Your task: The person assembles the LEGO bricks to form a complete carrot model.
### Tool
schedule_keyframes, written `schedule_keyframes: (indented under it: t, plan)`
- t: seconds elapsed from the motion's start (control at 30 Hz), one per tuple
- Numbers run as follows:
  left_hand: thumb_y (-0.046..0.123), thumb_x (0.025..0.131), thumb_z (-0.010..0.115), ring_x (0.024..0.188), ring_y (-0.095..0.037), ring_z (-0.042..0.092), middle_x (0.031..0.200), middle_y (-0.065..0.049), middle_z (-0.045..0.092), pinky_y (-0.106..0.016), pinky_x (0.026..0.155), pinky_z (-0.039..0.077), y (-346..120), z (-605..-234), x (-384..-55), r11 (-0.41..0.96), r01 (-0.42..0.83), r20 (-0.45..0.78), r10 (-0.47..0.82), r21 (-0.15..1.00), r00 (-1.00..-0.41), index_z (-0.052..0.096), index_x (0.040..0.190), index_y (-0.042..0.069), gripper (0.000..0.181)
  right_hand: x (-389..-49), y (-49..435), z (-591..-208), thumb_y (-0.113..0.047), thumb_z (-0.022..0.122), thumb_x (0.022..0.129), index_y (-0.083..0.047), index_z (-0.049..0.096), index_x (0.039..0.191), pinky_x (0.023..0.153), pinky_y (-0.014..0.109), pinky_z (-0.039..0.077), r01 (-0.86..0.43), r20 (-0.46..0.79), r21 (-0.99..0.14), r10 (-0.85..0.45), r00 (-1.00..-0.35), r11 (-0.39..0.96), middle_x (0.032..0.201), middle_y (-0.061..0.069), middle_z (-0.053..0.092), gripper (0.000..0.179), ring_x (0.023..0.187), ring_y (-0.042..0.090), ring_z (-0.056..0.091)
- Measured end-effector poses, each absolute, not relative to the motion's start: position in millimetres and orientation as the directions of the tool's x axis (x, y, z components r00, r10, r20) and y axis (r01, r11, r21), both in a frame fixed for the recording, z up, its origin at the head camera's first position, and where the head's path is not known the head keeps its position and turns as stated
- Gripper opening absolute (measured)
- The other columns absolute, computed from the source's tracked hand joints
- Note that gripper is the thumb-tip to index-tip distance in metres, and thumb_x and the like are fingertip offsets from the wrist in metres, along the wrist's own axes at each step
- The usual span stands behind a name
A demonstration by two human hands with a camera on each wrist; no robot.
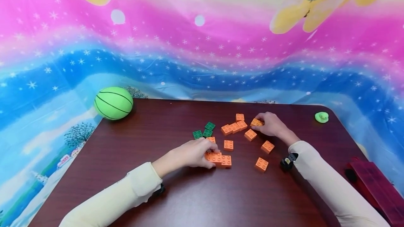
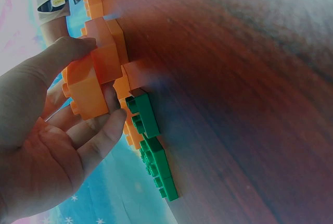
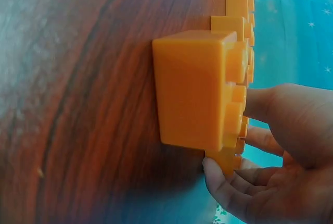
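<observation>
My left hand point(image 1: 197, 152) grips a joined piece of orange toy building bricks point(image 1: 226, 161), thumb on the near side and fingers round the far side. In the left wrist view, the gripped orange bricks point(image 2: 86, 94) sit offset against each other, studs facing left. Farther back on the right, my right hand point(image 1: 272, 124) pinches an orange brick point(image 1: 257, 122) between thumb and fingers. A nearer loose orange brick point(image 3: 190, 91) partly hides that pinched brick in the right wrist view. Several green bricks point(image 1: 207, 132) lie just beyond my left hand.
Loose orange bricks point(image 1: 261, 164) lie between and in front of the hands, and an orange row point(image 1: 234, 127) lies farther back. A green ball point(image 1: 114, 103) sits at the back left, a small green duck point(image 1: 321, 117) at the back right. A dark red object point(image 1: 375, 188) stands along the right edge.
</observation>
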State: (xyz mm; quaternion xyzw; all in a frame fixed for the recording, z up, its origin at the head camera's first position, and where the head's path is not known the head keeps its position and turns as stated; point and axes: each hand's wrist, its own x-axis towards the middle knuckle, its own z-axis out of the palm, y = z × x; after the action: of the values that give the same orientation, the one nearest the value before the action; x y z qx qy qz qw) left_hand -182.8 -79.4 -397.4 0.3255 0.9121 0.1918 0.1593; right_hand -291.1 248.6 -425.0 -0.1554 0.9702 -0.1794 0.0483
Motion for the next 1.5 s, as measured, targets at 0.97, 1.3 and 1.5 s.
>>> schedule_keyframes:
  t: [0.97, 1.3, 1.5]
  plan:
    - [0.035, 0.085, 0.083, 0.082, -0.009, 0.052, 0.103, 0.011, 0.070, -0.027, 0.066, 0.044, -80.3, -399.3, -183.9, 0.714, 0.538, -0.147, 0.653, 0.449, -0.743, 0.075, 0.114, 0.022, 0.032, -229.1, 218.3, -365.3, -0.031, 0.075, 0.095, -0.009, 0.070, 0.129, 0.075, 0.034, 0.052, -0.567, 0.247, -0.395, -0.511, -0.824, 0.723, 0.119, 0.006, 0.072, 0.041, 0.079, 0.014, 0.060]
    - [0.035, 0.083, 0.085, 0.080, -0.008, 0.053, 0.105, 0.011, 0.070, -0.026, 0.065, 0.044, -81.0, -401.4, -183.6, 0.706, 0.533, -0.126, 0.650, 0.467, -0.750, 0.075, 0.112, 0.023, 0.032, -200.3, 205.5, -342.4, -0.033, 0.078, 0.092, -0.014, 0.071, 0.127, 0.071, 0.027, 0.052, -0.591, 0.223, -0.444, -0.556, -0.801, 0.673, 0.118, -0.002, 0.071, 0.041, 0.078, 0.008, 0.058]
    - [0.035, 0.083, 0.086, 0.083, -0.008, 0.054, 0.106, 0.011, 0.070, -0.027, 0.068, 0.046, -81.2, -401.0, -184.9, 0.712, 0.518, -0.135, 0.640, 0.474, -0.757, 0.075, 0.111, 0.023, 0.032, -181.7, 193.7, -339.2, -0.034, 0.080, 0.090, -0.014, 0.072, 0.127, 0.088, 0.036, 0.058, -0.638, 0.235, -0.448, -0.606, -0.760, 0.626, 0.121, -0.003, 0.072, 0.043, 0.104, 0.011, 0.067]
